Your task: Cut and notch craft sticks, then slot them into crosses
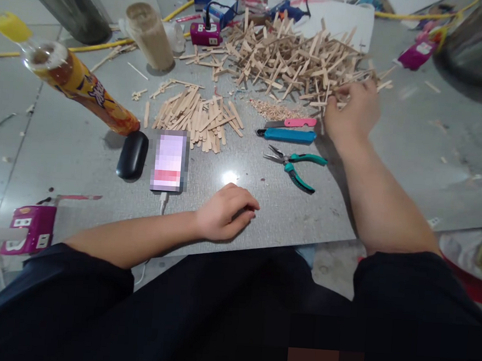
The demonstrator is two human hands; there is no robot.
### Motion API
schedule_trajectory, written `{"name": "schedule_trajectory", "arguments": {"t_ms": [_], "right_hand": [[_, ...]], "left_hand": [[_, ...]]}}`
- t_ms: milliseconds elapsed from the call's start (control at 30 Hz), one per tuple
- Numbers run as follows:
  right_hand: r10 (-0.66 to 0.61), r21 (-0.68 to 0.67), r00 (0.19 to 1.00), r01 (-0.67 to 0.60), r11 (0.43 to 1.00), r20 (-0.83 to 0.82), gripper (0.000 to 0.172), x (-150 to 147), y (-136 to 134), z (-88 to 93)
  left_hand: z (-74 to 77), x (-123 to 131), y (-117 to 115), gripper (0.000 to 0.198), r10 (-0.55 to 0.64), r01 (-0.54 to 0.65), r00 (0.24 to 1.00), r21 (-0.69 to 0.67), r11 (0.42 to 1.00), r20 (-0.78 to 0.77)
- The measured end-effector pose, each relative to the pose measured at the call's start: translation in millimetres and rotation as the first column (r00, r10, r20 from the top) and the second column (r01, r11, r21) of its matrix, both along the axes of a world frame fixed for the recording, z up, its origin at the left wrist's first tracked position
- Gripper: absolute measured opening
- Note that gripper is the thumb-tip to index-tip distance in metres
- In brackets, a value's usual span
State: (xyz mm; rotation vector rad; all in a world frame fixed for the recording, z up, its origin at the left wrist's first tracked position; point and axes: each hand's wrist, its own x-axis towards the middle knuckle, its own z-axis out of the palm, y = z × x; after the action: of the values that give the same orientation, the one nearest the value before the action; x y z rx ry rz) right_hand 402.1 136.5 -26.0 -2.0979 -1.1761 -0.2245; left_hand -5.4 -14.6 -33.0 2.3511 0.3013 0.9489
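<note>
My right hand (355, 111) reaches into the right edge of a big heap of crossed wooden craft sticks (286, 57). Its thumb and fingers close around sticks there; the fingertips are partly hidden. My left hand (226, 212) lies on the table near its front edge, loosely curled, with nothing visible in it. Teal-handled needle-nose pliers (295, 168) lie with their handles spread between my hands. Beyond them are a blue utility knife (287, 135) and a pink-handled folding knife (294, 122). A smaller pile of loose flat craft sticks (200, 117) lies left of the knives.
On the left stand a drink bottle (94, 93) with a yellow cap, a black case (132, 155) and a plugged-in phone (169, 162). A cloudy jar (150, 36), purple power socket (205, 34) and blue glue gun (290, 10) sit at the back. Wood crumbs (274, 110) lie before the heap.
</note>
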Motion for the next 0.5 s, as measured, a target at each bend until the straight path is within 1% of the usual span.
{"name": "schedule_trajectory", "arguments": {"t_ms": [33,67,133,167,200,267,333,367,400,433,500], "right_hand": [[0.15,-0.022,0.986,-0.149,0.989,0.078,0.017,-6.5,-9.0,2.6],[0.23,-0.032,0.966,-0.228,0.973,0.117,0.015,-14.6,-18.2,5.2],[0.364,-0.085,0.922,-0.355,0.931,0.13,0.009,-34.4,-35.5,10.2],[0.428,-0.129,0.895,-0.413,0.902,0.124,0.007,-45.3,-43.0,12.6],[0.488,-0.187,0.867,-0.465,0.865,0.102,0.008,-56.1,-49.7,15.0],[0.586,-0.296,0.809,-0.548,0.782,0.05,0.017,-75.1,-60.6,19.1],[0.69,-0.391,0.723,-0.631,0.67,0.015,0.021,-88.5,-68.7,22.5],[0.723,-0.423,0.691,-0.653,0.628,0.005,0.022,-92.9,-71.6,23.9],[0.743,-0.446,0.669,-0.665,0.599,-0.001,0.023,-95.7,-73.8,25.2],[0.752,-0.46,0.66,-0.668,0.585,-0.002,0.023,-97.2,-75.0,26.3],[0.748,-0.469,0.664,-0.659,0.588,0.005,0.023,-96.9,-74.7,28.5]], "left_hand": [[0.0,0.1,-0.6,0.013,-0.023,0.023,0.999,0.0,1.0,-0.027],[-0.2,0.1,-1.0,0.009,-0.042,0.042,0.998,-0.001,0.999,-0.051],[-0.9,-0.2,-1.7,0.008,-0.066,0.066,0.995,0.0,0.998,-0.077],[-1.2,-0.5,-1.9,0.008,-0.072,0.072,0.994,0.005,0.997,-0.082],[-1.6,-0.8,-2.1,0.009,-0.07,0.071,0.994,0.01,0.997,-0.087],[-2.0,-1.0,-2.2,0.011,-0.056,0.059,0.993,0.023,0.998,-0.103],[-1.9,-0.3,-2.5,0.011,-0.029,0.035,0.994,0.05,0.998,-0.109],[-1.6,0.4,-2.8,0.01,-0.013,0.021,0.995,0.075,0.997,-0.103],[-1.3,1.2,-3.0,0.009,0.003,0.008,0.995,0.108,0.994,-0.096],[-0.8,2.0,-3.3,0.008,0.018,-0.005,0.996,0.149,0.989,-0.087],[0.6,3.0,-3.1,0.006,0.066,-0.046,0.995,0.233,0.971,-0.08]]}}
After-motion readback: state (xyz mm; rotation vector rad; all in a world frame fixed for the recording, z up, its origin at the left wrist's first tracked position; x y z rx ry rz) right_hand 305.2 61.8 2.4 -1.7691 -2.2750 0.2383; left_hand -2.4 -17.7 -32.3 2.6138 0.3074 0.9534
